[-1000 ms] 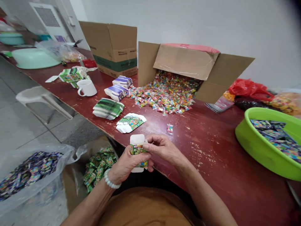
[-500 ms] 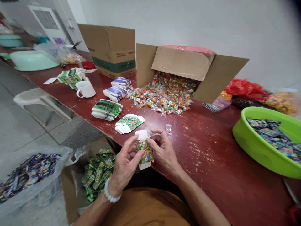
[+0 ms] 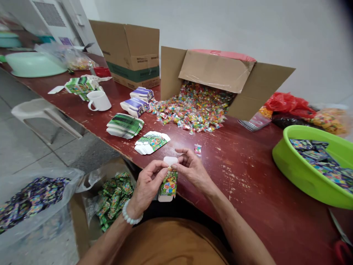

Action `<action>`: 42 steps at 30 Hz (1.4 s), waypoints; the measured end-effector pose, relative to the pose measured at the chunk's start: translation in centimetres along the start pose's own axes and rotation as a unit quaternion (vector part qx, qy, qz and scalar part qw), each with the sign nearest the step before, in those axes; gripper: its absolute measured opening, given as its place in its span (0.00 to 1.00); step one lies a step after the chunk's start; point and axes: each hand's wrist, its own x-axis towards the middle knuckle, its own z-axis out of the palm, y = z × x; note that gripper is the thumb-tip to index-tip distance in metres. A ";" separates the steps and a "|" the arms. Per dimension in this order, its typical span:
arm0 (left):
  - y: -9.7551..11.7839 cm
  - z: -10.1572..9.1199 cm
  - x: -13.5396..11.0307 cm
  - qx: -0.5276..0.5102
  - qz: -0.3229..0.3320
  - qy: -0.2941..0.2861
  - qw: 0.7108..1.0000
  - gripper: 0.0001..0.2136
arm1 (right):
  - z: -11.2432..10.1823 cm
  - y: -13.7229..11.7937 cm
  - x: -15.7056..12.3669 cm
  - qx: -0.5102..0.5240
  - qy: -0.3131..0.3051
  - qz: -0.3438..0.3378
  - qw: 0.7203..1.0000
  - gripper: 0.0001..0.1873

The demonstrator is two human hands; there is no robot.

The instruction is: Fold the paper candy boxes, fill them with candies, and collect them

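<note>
My left hand [image 3: 145, 186] and my right hand [image 3: 191, 167] both pinch a small green printed carton [image 3: 168, 184] at the table's near edge. The carton stands upright with its white top flap open, and both sets of fingertips meet at its upper end. A single wrapped candy [image 3: 198, 149] lies on the red table [image 3: 248, 184] just beyond my right hand. A stack of flat green cartons [image 3: 152, 141] lies to the left of it.
A tipped cardboard box [image 3: 220, 71] spills wrapped candies [image 3: 193, 110]. More flat cartons [image 3: 125, 126], purple boxes [image 3: 137, 105] and a white mug [image 3: 98, 100] sit left. A green basin [image 3: 309, 173] stands right. Below the edge are a carton of green boxes [image 3: 114, 198] and a plastic bag [image 3: 30, 198].
The carton has turned upright between my hands, and my fingertips have shifted to its top end by the open flap. The view has tilted slightly.
</note>
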 end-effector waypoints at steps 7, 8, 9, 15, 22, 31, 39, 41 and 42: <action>0.5 0.1 -0.3 -0.198 -0.126 -0.048 0.971 0.22 | 0.3 -0.2 -0.8 -0.128 0.016 -0.096 0.987 0.08; 0.5 0.2 -0.4 -0.215 -0.153 -0.079 0.961 0.21 | 0.3 -0.3 -0.9 -0.146 0.019 -0.116 0.982 0.07; 0.4 0.3 -0.4 -0.224 -0.176 -0.106 0.953 0.21 | 0.2 -0.5 -1.1 -0.169 0.009 -0.133 0.977 0.06; 0.5 1.2 -0.3 -0.213 -0.208 -0.111 0.948 0.23 | 0.1 -1.3 -1.5 -0.212 -0.052 -0.107 0.970 0.09; 0.0 1.5 0.1 -0.173 -0.197 -0.098 0.960 0.29 | 0.3 -1.0 -0.1 -0.046 -0.074 0.065 0.994 0.11; -0.4 1.8 0.3 -0.175 -0.182 -0.061 0.966 0.28 | 0.0 -2.1 -1.4 -0.190 -0.109 -0.095 0.971 0.07; -0.2 1.8 0.0 -0.219 -0.227 -0.050 0.948 0.21 | -2.9 0.7 0.3 -0.325 -0.080 -0.115 0.935 0.12; -0.3 1.3 -0.5 -0.227 -0.234 -0.063 0.943 0.19 | -5.2 1.3 1.9 -0.389 0.038 -0.091 0.916 0.13; -0.4 0.9 -0.8 -0.225 -0.239 -0.069 0.942 0.19 | -6.4 1.5 2.6 -0.436 0.098 -0.069 0.892 0.16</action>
